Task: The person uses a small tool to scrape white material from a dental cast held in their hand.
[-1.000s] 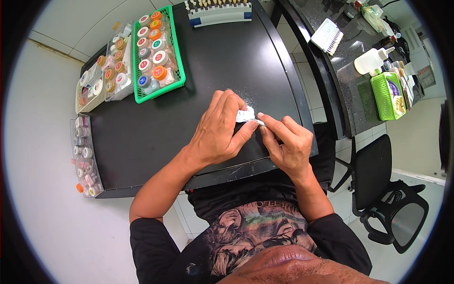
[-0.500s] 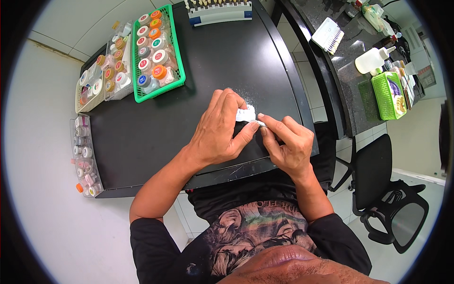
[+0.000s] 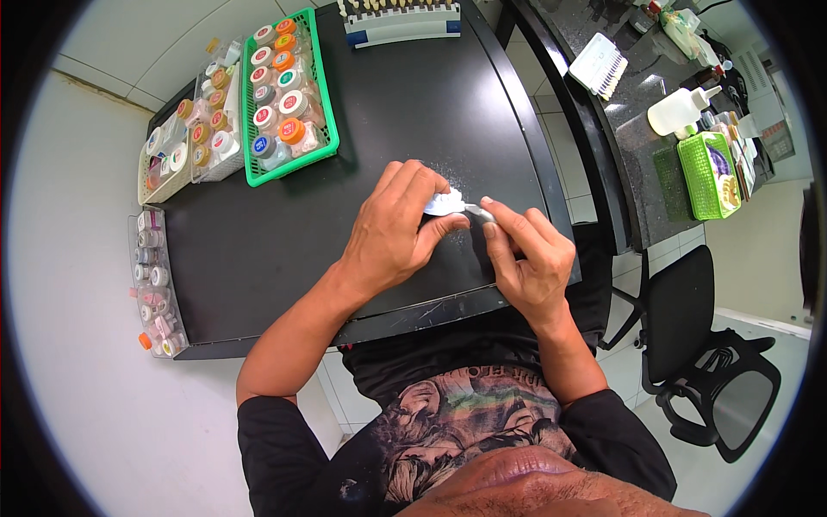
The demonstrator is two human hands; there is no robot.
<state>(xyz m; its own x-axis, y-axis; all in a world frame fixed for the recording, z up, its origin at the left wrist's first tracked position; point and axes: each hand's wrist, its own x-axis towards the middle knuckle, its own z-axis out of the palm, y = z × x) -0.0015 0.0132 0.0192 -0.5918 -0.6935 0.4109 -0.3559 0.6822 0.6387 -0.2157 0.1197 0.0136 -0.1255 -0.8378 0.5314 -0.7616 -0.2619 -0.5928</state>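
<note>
Above the black table (image 3: 250, 276), my left hand (image 3: 388, 224) is closed around a small white plaster dental model (image 3: 444, 204), its fingers over the far side and its thumb on the near side. Part of the model is hidden by those fingers. In my right hand (image 3: 532, 258) a small silver-grey carving knife (image 3: 481, 213) is pinched between thumb and fingers. Its tip meets the model's right edge; most of the handle is covered. White powder (image 3: 446, 175) lies scattered on the table just beyond and around the model.
A green basket (image 3: 332, 138) of capped jars stands back left, beside clear and cream trays of more jars (image 3: 201, 133). A tooth shade guide (image 3: 403, 33) sits at the far edge. Rightward are a second counter with a squeeze bottle (image 3: 676, 112), a green basket (image 3: 696, 185) and a black chair (image 3: 680, 302).
The model has tilted in my left hand, and the left thumb has come away from the knife. My right hand has shifted slightly right, showing more of the knife.
</note>
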